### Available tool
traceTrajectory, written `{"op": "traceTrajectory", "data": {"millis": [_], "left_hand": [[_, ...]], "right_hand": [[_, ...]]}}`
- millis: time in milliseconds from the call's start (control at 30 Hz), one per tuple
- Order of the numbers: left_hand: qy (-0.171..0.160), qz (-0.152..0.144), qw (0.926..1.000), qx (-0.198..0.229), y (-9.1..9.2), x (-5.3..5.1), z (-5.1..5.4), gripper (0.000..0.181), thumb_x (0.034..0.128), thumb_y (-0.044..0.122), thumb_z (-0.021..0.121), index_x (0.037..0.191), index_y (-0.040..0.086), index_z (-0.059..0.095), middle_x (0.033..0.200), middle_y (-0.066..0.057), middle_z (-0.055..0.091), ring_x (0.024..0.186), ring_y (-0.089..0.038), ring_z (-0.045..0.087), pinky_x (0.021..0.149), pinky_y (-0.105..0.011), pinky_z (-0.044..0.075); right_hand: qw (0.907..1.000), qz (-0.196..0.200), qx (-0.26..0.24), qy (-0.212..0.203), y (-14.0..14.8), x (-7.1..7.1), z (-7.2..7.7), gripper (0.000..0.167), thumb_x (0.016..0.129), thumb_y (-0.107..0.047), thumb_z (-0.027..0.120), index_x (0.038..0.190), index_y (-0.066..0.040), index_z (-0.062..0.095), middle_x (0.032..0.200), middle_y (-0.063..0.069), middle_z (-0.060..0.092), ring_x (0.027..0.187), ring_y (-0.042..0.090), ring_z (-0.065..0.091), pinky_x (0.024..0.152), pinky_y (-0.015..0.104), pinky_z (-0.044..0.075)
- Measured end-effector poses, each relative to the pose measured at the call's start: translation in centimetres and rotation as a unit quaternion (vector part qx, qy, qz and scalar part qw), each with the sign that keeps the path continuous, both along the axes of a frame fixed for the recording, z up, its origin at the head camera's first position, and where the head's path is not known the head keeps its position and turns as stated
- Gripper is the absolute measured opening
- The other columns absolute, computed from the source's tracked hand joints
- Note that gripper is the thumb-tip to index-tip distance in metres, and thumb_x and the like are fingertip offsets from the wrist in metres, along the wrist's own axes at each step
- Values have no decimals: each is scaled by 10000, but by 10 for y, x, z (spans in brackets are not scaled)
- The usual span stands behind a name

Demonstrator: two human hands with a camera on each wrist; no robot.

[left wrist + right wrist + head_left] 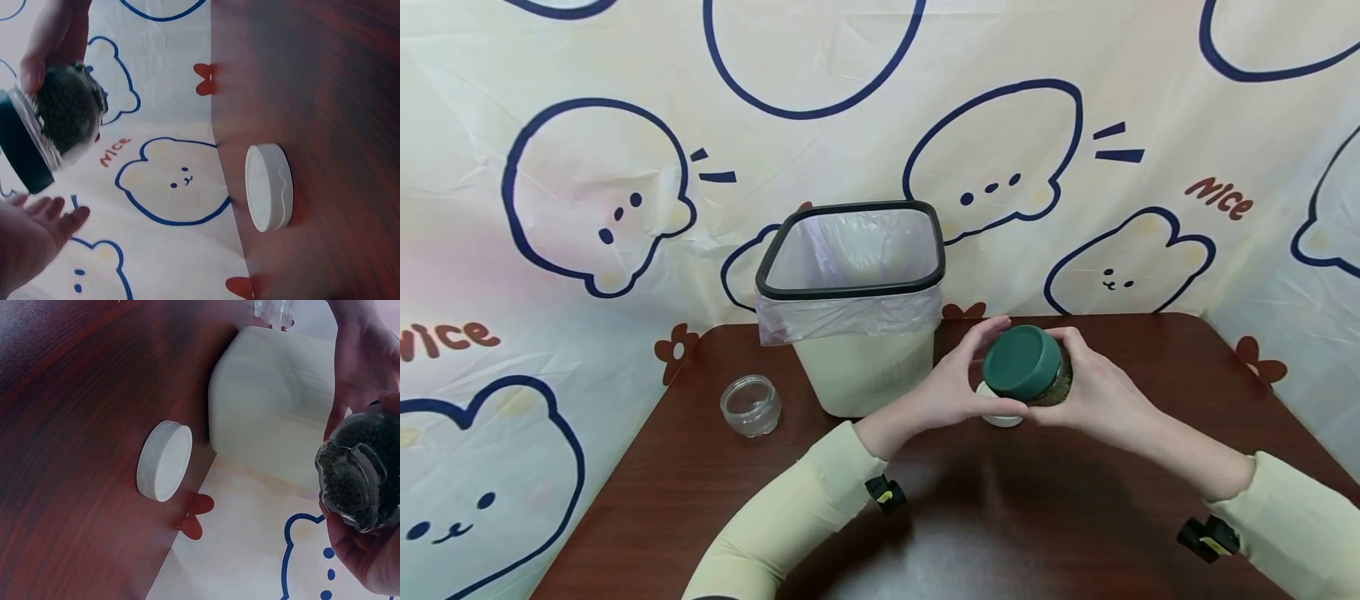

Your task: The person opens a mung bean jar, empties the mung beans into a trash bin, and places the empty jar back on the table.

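Left hand (953,382): spread loosely around green lid (1021,362), apparently gripping nothing
Right hand (1099,390): curled round jar (70,109), probably for steadiness
White lid (270,187): flat on table (685,508), likely for stability

"Surroundings?"
"I face a tapered cream bin (865,367), black-rimmed and bag-lined; left of it, a clear round jar (751,407)."
"Behind?"
"White sheet (850,158) with blue cartoon outlines, beyond my red-brown wood-grain table (700,500)."

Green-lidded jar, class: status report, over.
Right hand grips jar. Green lid on; left hand beside it. White cap on table, clear of hands.
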State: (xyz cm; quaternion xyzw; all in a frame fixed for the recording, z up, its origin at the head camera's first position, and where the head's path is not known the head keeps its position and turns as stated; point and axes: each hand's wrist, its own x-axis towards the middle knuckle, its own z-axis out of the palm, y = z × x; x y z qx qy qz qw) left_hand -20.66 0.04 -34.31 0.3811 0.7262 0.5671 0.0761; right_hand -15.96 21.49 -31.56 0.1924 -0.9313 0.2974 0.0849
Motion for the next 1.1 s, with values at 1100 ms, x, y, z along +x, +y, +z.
{"op": "traceTrajectory", "data": {"millis": [1100], "left_hand": [[-310,967,9947,130,10,7,-3,722,741,249,855,1355,217,477,1249,104,504,1080,-123,520,838,-304,476]], "right_hand": [[9999,-115,-31,-66,-3,-2,-5,860,676,-294,887,1307,-30,365,1128,159,576,925,291,594,729,439,525]]}}
